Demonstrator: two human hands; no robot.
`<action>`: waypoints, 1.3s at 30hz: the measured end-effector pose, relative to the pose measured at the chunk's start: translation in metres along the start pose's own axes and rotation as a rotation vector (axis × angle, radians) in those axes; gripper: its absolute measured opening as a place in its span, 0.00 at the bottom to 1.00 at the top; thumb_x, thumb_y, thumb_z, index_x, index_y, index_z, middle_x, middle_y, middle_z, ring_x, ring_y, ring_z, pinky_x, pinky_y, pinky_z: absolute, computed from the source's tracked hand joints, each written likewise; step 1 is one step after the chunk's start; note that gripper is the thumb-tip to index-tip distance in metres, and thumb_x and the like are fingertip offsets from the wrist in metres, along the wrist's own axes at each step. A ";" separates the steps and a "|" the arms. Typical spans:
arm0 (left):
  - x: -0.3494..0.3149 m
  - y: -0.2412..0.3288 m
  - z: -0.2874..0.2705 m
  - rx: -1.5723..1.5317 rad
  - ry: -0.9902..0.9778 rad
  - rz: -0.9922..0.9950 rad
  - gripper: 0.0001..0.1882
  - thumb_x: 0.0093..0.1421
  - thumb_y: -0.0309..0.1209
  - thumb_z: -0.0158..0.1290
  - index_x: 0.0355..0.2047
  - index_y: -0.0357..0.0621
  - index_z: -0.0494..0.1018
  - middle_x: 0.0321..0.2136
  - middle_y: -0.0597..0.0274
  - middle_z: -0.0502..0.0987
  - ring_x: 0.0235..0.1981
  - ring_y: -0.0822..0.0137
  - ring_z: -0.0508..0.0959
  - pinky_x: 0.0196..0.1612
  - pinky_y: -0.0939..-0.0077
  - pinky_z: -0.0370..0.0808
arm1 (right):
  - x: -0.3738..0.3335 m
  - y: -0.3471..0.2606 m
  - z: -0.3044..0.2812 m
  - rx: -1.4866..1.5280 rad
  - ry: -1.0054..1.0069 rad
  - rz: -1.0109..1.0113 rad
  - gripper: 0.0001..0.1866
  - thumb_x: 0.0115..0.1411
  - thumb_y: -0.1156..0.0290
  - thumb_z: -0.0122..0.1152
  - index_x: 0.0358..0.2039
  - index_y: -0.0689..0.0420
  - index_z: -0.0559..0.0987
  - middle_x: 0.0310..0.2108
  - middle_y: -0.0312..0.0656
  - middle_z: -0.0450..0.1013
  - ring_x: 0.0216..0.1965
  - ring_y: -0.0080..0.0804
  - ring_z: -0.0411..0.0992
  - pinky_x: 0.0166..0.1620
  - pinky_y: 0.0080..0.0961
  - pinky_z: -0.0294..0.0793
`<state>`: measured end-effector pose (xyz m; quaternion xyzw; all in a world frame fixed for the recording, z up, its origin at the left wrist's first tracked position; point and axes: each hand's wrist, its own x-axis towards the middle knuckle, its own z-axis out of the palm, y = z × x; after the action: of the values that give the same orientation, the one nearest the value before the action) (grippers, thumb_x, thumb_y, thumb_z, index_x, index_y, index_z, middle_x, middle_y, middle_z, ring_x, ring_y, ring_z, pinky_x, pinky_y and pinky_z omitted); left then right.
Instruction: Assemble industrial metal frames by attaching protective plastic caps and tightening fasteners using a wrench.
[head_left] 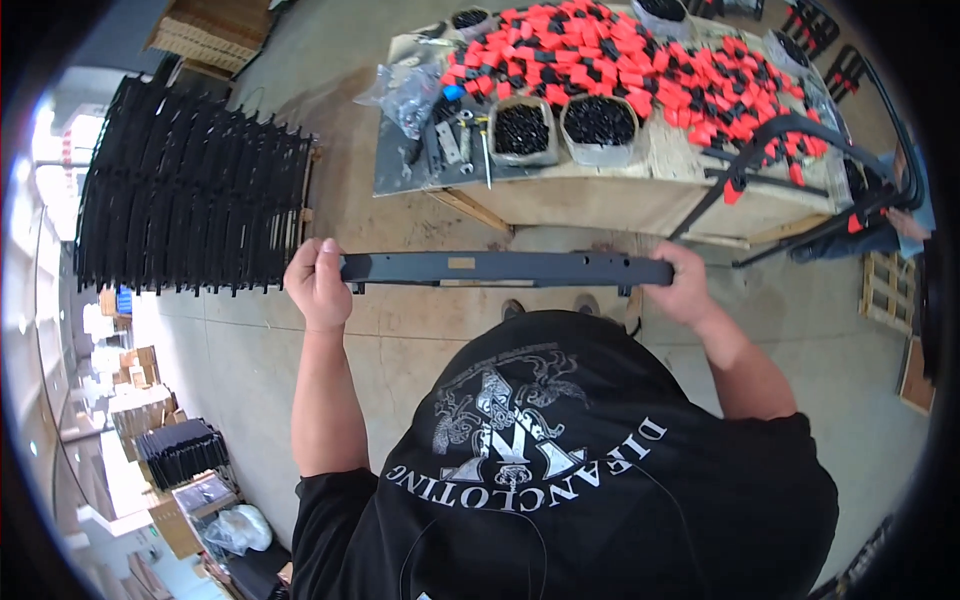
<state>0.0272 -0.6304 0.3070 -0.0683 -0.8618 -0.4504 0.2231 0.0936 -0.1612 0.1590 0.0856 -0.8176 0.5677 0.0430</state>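
A long black metal bar (530, 267), with a few holes towards its right end and a small tan label near its middle, is held level across my front. My left hand (319, 284) is wrapped round its left end, thumb on top. Round the right end, my right hand (682, 284) is closed as well. Short dark parts stick out under the bar near both ends; their shape is hard to make out. Below it, the tips of my shoes show on the floor.
Ahead stands a wooden table (600, 205) heaped with red and black plastic pieces (570, 50), tubs of small black parts (600, 122) and tools. Black metal frames (190, 190) are stacked at left. A co-worker (905, 225) at right is beside a bent black tube frame (790, 125).
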 end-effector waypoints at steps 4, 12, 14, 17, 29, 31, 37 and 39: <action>0.015 -0.020 0.015 -0.141 0.023 0.012 0.17 0.69 0.28 0.49 0.21 0.37 0.69 0.20 0.71 0.68 0.24 0.80 0.62 0.27 0.79 0.59 | 0.015 -0.022 -0.020 -0.012 0.034 -0.014 0.12 0.46 0.80 0.65 0.26 0.58 0.69 0.22 0.37 0.65 0.25 0.24 0.62 0.30 0.25 0.64; 0.062 -0.127 0.027 -0.201 -0.027 -0.165 0.18 0.66 0.29 0.55 0.19 0.39 0.68 0.18 0.74 0.66 0.23 0.80 0.60 0.25 0.78 0.56 | 0.080 -0.056 0.013 -0.322 0.050 0.060 0.12 0.47 0.78 0.66 0.26 0.58 0.69 0.20 0.38 0.64 0.25 0.25 0.63 0.30 0.26 0.66; 0.080 -0.152 0.027 -0.213 -0.022 -0.166 0.17 0.65 0.29 0.55 0.18 0.38 0.69 0.17 0.73 0.66 0.23 0.80 0.61 0.25 0.78 0.58 | 0.105 -0.059 0.034 -0.301 0.086 0.056 0.11 0.48 0.78 0.66 0.27 0.58 0.70 0.20 0.37 0.64 0.26 0.25 0.64 0.31 0.26 0.66; 0.122 -0.171 0.033 -0.205 0.002 -0.222 0.15 0.64 0.31 0.56 0.20 0.36 0.73 0.18 0.71 0.69 0.23 0.79 0.65 0.26 0.80 0.61 | 0.149 -0.047 0.055 -0.264 0.219 0.040 0.11 0.48 0.78 0.66 0.27 0.57 0.70 0.21 0.34 0.64 0.26 0.23 0.63 0.31 0.24 0.65; 0.214 -0.172 0.074 0.050 -0.232 -0.253 0.21 0.61 0.43 0.55 0.27 0.31 0.77 0.20 0.45 0.77 0.24 0.56 0.78 0.35 0.61 0.74 | 0.249 -0.005 0.053 -0.455 0.603 0.295 0.07 0.55 0.76 0.65 0.34 0.57 0.78 0.25 0.39 0.74 0.30 0.27 0.73 0.36 0.28 0.73; 0.215 -0.163 0.071 0.070 -0.274 -0.280 0.21 0.61 0.42 0.55 0.26 0.30 0.77 0.20 0.46 0.77 0.24 0.58 0.78 0.35 0.62 0.74 | 0.250 -0.002 0.047 -0.430 0.497 0.307 0.07 0.54 0.76 0.64 0.34 0.56 0.77 0.25 0.40 0.74 0.31 0.28 0.73 0.37 0.29 0.73; 0.215 -0.169 0.083 0.053 -0.214 -0.310 0.20 0.60 0.41 0.57 0.28 0.29 0.78 0.19 0.53 0.77 0.24 0.65 0.76 0.33 0.66 0.73 | 0.249 0.006 0.038 -0.424 0.465 0.307 0.07 0.53 0.75 0.64 0.33 0.57 0.76 0.25 0.41 0.73 0.30 0.30 0.73 0.37 0.30 0.73; 0.212 -0.180 0.089 -0.028 -0.121 -0.320 0.19 0.60 0.39 0.59 0.26 0.30 0.78 0.19 0.60 0.76 0.24 0.72 0.73 0.32 0.71 0.72 | 0.252 0.001 0.038 -0.352 0.426 0.398 0.08 0.53 0.74 0.66 0.34 0.56 0.76 0.26 0.41 0.73 0.30 0.31 0.74 0.38 0.30 0.74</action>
<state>-0.2480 -0.6813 0.2235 0.0395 -0.8673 -0.4870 0.0954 -0.1525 -0.2191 0.1867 -0.2047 -0.8765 0.4201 0.1152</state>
